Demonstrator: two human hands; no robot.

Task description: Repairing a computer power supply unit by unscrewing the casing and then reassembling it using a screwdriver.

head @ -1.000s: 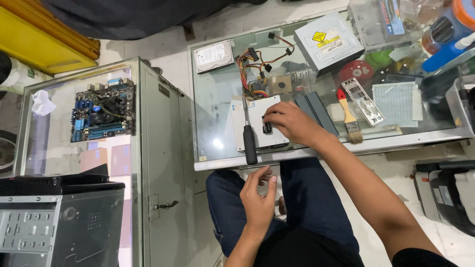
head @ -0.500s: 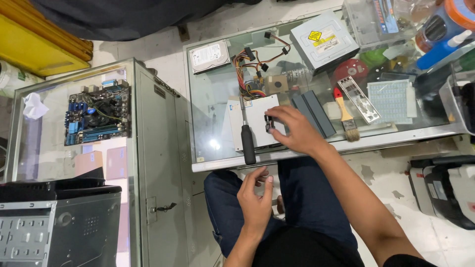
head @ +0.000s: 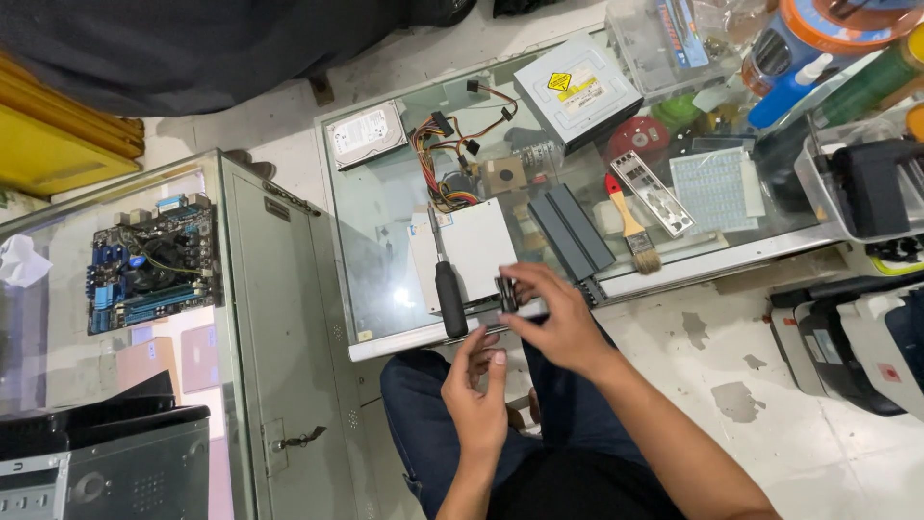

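Pinching a small black part (head: 507, 292) in my right hand (head: 558, 323), I keep my left hand (head: 476, 390) open at its 7 o'clock; the screwdriver (head: 447, 289) lies on the glass tabletop (head: 385, 250) at 9.

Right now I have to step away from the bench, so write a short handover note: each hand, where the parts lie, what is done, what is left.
Right hand: pinches a small dark part at the glass table's near edge.
Left hand: open, below it, holds nothing.
Screwdriver lies on the table, beside a white box; wire bundle behind it. Motherboard sits apart, on the left.
Done: part is off the table, in hand.
Left: the part is fitted nowhere.
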